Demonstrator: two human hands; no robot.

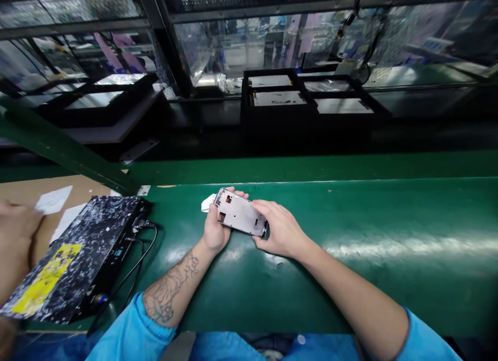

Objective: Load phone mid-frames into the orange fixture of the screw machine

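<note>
A phone mid-frame (241,213), a flat silvery plate with small cut-outs and a dark rim, is held slightly tilted above the green bench (373,283). My left hand (218,230) cradles its left end, the thumb at the near edge and the fingertips showing beyond the far edge. My right hand (280,228) grips the right end between thumb and fingers. Beside the left end of the frame is a small white piece (208,203), like paper or cloth; whether my left hand touches it I cannot tell.
To the left sits a black speckled box (78,257) with a yellow label and cables (146,247). Another person's blurred hand (17,231) is beyond it, near white paper (54,199). Black trays (280,94) with flat pale panels stand at the back, behind a green ledge (291,169).
</note>
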